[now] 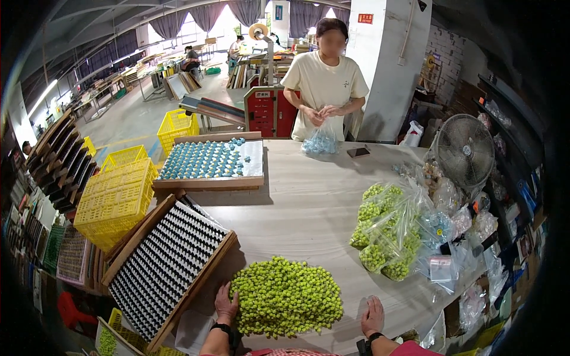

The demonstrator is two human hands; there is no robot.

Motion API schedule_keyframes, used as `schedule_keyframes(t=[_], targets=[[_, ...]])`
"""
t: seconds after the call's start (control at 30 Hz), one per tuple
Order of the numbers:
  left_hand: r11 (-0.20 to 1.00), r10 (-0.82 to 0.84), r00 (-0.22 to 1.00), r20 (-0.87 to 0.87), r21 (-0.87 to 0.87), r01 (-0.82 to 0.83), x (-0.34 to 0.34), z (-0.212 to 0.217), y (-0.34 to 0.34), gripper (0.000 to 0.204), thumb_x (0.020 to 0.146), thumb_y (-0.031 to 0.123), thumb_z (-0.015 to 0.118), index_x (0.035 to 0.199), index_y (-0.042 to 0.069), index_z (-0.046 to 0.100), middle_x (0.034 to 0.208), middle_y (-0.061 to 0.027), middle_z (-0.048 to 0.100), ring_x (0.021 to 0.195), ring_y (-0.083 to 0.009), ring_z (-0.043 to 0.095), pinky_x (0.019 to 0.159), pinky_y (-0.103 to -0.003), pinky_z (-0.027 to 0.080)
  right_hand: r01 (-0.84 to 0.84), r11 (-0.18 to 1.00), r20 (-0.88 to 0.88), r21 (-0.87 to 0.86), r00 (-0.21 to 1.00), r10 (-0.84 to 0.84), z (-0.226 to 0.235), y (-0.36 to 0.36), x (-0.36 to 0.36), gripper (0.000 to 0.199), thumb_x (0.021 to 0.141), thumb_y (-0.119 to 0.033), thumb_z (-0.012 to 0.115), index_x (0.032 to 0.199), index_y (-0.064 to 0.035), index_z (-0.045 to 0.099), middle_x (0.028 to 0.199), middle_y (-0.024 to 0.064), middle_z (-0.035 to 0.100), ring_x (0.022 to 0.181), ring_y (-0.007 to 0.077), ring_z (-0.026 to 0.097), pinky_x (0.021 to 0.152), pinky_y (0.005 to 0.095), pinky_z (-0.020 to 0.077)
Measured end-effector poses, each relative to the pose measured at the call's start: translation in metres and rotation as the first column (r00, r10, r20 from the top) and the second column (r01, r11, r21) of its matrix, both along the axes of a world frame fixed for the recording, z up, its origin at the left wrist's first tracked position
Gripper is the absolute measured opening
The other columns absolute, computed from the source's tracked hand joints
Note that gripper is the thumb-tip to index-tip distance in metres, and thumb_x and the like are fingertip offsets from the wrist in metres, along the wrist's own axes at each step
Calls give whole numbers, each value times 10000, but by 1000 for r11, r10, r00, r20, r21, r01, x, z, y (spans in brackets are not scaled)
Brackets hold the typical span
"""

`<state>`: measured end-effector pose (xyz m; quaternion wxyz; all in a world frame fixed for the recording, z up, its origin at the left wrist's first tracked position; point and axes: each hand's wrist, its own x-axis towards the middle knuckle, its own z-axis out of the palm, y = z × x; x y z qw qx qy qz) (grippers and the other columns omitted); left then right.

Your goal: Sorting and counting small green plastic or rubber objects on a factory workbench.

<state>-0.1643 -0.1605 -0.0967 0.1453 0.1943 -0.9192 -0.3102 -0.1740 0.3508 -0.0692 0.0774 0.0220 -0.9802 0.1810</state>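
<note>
A wide heap of small yellow-green pieces [286, 296] lies on the pale table [309, 202] right in front of me. My left hand [225, 304] rests flat against the heap's left edge, fingers spread, holding nothing. My right hand [373, 315] lies palm down on the bare table just right of the heap, touching no piece that I can tell. Both wrists wear dark bands.
A wooden tray with black-and-white rows [168, 264] leans at the left. A tray of blue pieces [209, 160] sits further back. Clear bags of green pieces [389, 234] pile at the right by a fan [466, 151]. A person opposite handles a bag of blue pieces [320, 141]. Yellow crates [116, 196] stand left.
</note>
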Motion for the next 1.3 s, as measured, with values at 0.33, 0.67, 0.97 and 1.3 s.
schedule_keyframes(t=[0.33, 0.67, 0.97, 1.3], targets=[[1000, 3, 999, 40, 16, -4, 0, 2, 1, 498, 876, 332, 592, 1311, 107, 505, 1284, -213, 511, 1177, -393, 495, 991, -450, 415, -4, 1000, -40, 15, 999, 5, -8, 4, 0, 406, 803, -82, 520, 1208, -56, 508, 1405, 148, 422, 1314, 349, 375, 1097, 452, 302], [1000, -7, 1000, 24, 11, 7, 0, 1, 1, 504, 877, 340, 586, 1318, 112, 500, 1287, -214, 510, 1181, -397, 490, 991, -457, 412, -9, 1000, -48, 9, 999, 9, -8, 4, 1, 415, 788, -55, 525, 1203, -62, 511, 1396, 153, 425, 1314, 353, 372, 1102, 449, 297], [999, -1, 1000, 4, 37, 1, 0, 2, 1, 499, 870, 339, 592, 1307, 111, 516, 1292, -222, 511, 1190, -396, 486, 1002, -454, 404, -2, 1000, -35, -26, 999, 2, -9, 4, 0, 379, 829, -85, 496, 1202, -27, 527, 1394, 185, 433, 1323, 380, 364, 1109, 484, 287], [999, -2, 1000, 20, 38, 2, 0, 1, 1, 514, 866, 338, 602, 1309, 94, 513, 1297, -217, 514, 1199, -393, 485, 1009, -450, 401, -11, 1000, -23, -26, 1000, 10, -7, 5, 0, 403, 817, -87, 508, 1217, -42, 518, 1402, 176, 428, 1332, 368, 357, 1113, 475, 276]])
